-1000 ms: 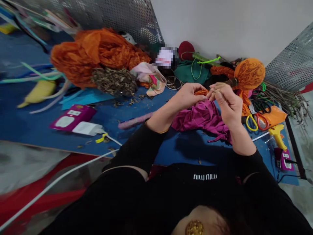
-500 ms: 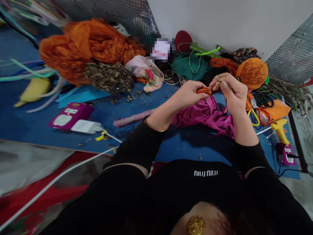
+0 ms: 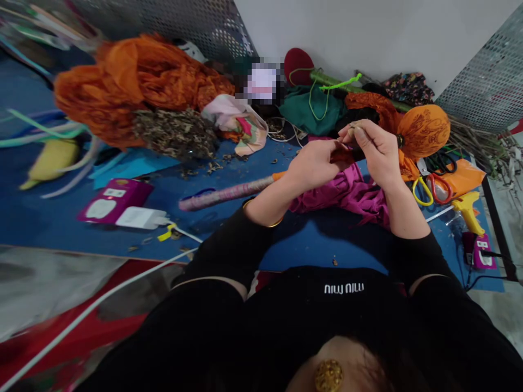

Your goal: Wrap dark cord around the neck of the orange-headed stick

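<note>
My left hand is closed on a gathered piece of orange cloth, which shows between my two hands. Close against it, my right hand pinches with thumb and fingers at the far end of this cloth; what sits in the fingertips is too small to name. A crumpled magenta cloth lies on the table just below both hands. To the right of my right hand is a round, stuffed orange patterned bundle with a tied neck. A wrapped pinkish stick passes behind my left wrist.
Scissors with yellow and red handles and a yellow glue gun lie at the right. An orange cloth heap, dried plant matter and a purple box occupy the left. A white cable crosses the table's front edge.
My right hand has moved left and closer to my left hand, so less of the orange cloth shows between them. The view has shifted slightly.
</note>
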Action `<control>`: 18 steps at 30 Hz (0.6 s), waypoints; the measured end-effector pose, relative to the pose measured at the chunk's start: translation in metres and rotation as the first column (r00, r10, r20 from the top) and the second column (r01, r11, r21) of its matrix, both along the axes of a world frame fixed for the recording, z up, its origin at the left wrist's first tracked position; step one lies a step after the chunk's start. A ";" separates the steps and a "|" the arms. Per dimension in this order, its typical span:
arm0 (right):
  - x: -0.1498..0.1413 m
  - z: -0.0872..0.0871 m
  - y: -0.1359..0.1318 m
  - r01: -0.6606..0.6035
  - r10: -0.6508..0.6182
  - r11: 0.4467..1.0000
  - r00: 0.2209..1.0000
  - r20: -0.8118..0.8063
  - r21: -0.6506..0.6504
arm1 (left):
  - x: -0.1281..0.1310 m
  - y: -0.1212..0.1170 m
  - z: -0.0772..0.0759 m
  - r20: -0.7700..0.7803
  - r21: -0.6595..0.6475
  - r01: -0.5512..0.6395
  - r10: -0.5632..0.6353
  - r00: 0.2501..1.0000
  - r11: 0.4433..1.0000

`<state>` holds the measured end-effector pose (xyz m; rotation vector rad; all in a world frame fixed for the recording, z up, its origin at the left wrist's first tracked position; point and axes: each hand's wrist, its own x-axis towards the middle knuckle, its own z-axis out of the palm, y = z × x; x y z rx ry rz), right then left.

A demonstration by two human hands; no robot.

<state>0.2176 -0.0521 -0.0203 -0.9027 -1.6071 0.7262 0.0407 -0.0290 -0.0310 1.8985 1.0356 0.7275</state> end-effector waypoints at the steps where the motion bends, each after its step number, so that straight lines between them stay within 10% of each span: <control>1: 0.001 -0.001 0.001 0.017 -0.017 0.999 1.000 0.001 -0.032 | 0.001 -0.003 0.003 -0.107 0.076 -0.015 0.023 0.994 0.997; 7: 0.009 -0.007 0.006 0.076 -0.087 0.976 0.995 -0.042 -0.203 | 0.010 -0.027 0.020 -0.603 0.376 0.101 0.161 0.781 0.921; 18: 0.013 -0.008 0.012 0.052 -0.072 0.968 0.995 -0.073 -0.246 | 0.013 -0.033 0.018 -0.674 0.451 0.222 0.167 0.720 0.864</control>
